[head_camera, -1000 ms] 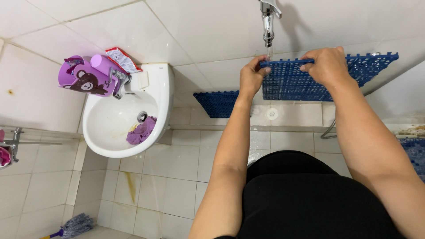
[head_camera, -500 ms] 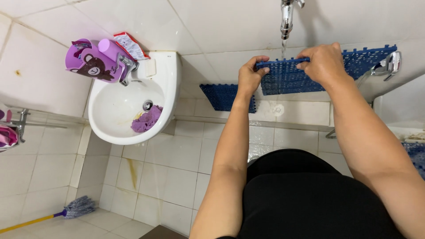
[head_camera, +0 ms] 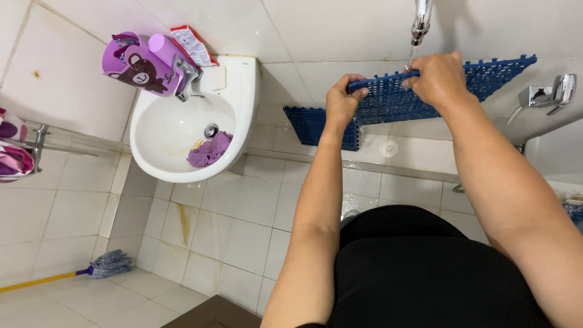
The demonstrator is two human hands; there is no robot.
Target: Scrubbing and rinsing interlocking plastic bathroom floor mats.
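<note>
Both hands hold a blue plastic grid mat up in front of a white tiled wall, just under a chrome tap. The left hand is closed on the mat's near edge, thumb on top and fingers curled beneath. The right hand grips the same edge a little further along, close below the tap's spout, fingers wrapped over the rim. A thin stream of water seems to fall from the spout onto the mat beside the right hand, though it is faint and hard to make out. A second blue grid mat lies lower, against the wall behind the left wrist, partly covered by the held one. To the left, a white washbasin juts from the wall with a crumpled purple cloth next to its drain. On the basin's rim sit a purple cup with a bear picture and a red and white tube. A chrome handle is fixed to the wall at the right. A mop with a yellow stick lies on the tiled floor in the lower left corner. The person wears black clothing.
</note>
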